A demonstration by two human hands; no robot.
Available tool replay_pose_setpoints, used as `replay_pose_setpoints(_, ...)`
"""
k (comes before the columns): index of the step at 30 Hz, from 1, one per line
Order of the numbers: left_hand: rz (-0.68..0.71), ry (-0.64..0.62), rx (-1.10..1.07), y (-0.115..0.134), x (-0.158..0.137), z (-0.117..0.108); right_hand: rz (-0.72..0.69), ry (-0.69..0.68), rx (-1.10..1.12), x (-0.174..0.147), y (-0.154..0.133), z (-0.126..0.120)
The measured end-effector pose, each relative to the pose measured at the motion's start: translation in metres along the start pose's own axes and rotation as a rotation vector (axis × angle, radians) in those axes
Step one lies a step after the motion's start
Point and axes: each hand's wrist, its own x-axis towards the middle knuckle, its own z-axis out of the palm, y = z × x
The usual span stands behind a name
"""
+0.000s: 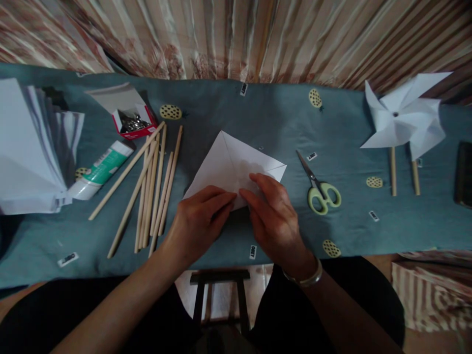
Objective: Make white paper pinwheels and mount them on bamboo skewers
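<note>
A square of white paper (pixel 230 162) with diagonal crease lines lies in front of me, one corner pointing away. My left hand (pixel 201 216) pinches its near left edge between thumb and fingers. On the paper's near right part rests my right hand (pixel 275 211), fingers apart and fingertips touching the surface close to the left thumb. The near corner is partly hidden by both hands. Just right of the paper lie scissors (pixel 319 191) with green handles, blades slightly apart and pointing away.
Several wooden sticks (pixel 147 196) lie left of the paper, beside a green-and-white tube (pixel 103 169). Behind them is an open red-and-white box (pixel 134 123) of small metal pieces. A paper stack (pixel 29 152) stands far left. White paper pinwheels (pixel 405 115) on sticks lie right.
</note>
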Motion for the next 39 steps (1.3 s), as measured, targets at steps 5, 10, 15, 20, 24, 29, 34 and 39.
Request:
replay_pose_setpoints(5, 0.011, -0.012, -0.009, 0.0, 0.001, -0.001, 0.001, -0.042, -0.033, 0.001, -0.001, 0.002)
replay_pose_setpoints(10, 0.0, -0.033, -0.003, 0.001, 0.001, -0.002, -0.002, -0.046, -0.042, 0.002, -0.001, 0.004)
replay_pose_setpoints(15, 0.001, -0.035, 0.017, 0.0, 0.001, -0.001, -0.001, -0.053, -0.049, 0.003, -0.001, 0.004)
replay_pose_setpoints(20, 0.005, -0.036, 0.019, 0.0, 0.001, -0.001, -0.003, -0.061, -0.052, 0.005, -0.001, 0.004)
replay_pose_setpoints(24, 0.0, -0.033, -0.002, 0.0, 0.001, -0.001, -0.007, -0.053, -0.062, 0.006, -0.001, 0.006)
replay_pose_setpoints(29, -0.007, -0.037, 0.001, 0.001, 0.001, -0.001, -0.001, -0.055, -0.084, 0.005, -0.001, 0.009)
replay_pose_setpoints(34, -0.006, -0.057, 0.005, 0.001, 0.001, -0.002, 0.03, -0.067, -0.094, 0.003, -0.001, 0.014)
replay_pose_setpoints(39, 0.003, -0.065, 0.043, 0.002, 0.001, -0.003, 0.042, -0.073, -0.098, 0.001, -0.003, 0.017)
